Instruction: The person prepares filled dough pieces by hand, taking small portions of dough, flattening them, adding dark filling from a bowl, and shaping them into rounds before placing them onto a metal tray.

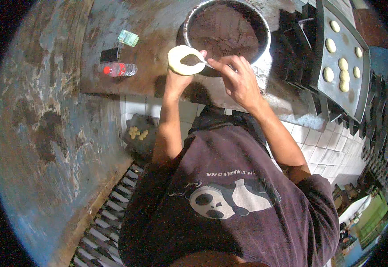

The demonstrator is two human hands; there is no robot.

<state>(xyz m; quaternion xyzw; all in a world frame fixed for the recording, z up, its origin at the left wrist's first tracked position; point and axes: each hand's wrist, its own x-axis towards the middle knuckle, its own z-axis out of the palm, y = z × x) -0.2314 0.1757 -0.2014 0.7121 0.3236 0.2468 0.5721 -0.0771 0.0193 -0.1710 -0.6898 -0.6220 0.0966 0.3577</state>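
Observation:
On my raised left hand (179, 82) lies a flat round of pale dough (176, 57), the hand curved beneath it with most of its fingers hidden. A lump of dark brown filling (189, 59) sits on the dough. My right hand (243, 86) is closed around a thin, light-coloured utensil (206, 63), perhaps a spoon, whose tip meets the filling. Just beyond both hands stands a big round metal bowl (268, 33) holding dark brown filling (223, 31).
At right, a metal baking tray (352, 95) carrying several pale dough pieces (328, 74) rests on stacked dark trays (297, 66). A red-capped bottle (125, 70), a black box-like object (109, 55) and a green slip of paper (128, 38) lie on the worn table (154, 26) at left.

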